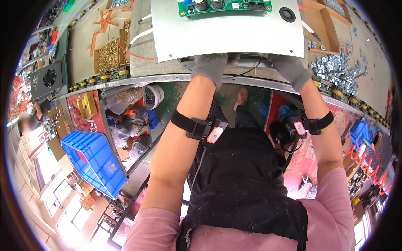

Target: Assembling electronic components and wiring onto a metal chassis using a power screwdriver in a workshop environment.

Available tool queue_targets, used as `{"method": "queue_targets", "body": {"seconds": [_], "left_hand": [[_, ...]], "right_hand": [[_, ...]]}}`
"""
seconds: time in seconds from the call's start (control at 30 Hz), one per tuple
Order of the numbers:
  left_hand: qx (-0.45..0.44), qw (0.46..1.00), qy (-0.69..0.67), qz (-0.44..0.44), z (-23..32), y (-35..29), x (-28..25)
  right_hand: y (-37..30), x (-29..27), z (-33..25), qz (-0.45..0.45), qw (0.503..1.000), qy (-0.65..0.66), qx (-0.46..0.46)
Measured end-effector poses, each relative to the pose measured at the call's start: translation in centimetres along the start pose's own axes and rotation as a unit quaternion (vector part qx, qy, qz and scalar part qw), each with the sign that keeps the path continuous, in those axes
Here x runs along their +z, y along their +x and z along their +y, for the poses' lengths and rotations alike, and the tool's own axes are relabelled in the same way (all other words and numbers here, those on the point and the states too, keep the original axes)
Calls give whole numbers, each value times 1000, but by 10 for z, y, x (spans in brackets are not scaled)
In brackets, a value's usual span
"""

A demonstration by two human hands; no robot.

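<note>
A white metal panel (228,37) lies on the bench in front of me, bearing a green circuit board (226,6) at its far side and a round black fitting (287,14) at right. My left hand (210,68), in a grey glove, reaches under the panel's near edge; a few fingertips show beside it. From the right, my right hand (290,69), gloved alike, goes under the same edge, its fingers hidden. A thin black cable (251,72) hangs between the hands. Whatever the fingers touch below the panel is out of sight.
Brass-coloured small parts fill a tray (108,56) at left. Loose silver fasteners (335,69) are heaped at right beside a cardboard box (321,29). White-sleeved wires (140,37) stick out left of the panel. Rollers (104,77) line the bench's front edge. A blue crate (94,163) stands lower left.
</note>
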State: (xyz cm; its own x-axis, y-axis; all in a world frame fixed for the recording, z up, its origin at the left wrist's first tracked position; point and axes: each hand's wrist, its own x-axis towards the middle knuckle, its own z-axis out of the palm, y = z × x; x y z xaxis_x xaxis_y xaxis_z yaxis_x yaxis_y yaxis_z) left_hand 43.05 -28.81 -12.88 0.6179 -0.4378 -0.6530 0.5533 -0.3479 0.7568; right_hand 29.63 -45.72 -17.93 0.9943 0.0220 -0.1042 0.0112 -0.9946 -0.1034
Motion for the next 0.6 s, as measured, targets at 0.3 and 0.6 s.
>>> {"method": "queue_targets", "body": {"seconds": [0.3, 0.6], "left_hand": [[54, 992, 112, 5, -14, 6, -1], [31, 998, 50, 23, -7, -1, 4]], "right_hand": [[-6, 0, -6, 102, 941, 291, 138], [-6, -7, -36, 210, 823, 478, 223]]}}
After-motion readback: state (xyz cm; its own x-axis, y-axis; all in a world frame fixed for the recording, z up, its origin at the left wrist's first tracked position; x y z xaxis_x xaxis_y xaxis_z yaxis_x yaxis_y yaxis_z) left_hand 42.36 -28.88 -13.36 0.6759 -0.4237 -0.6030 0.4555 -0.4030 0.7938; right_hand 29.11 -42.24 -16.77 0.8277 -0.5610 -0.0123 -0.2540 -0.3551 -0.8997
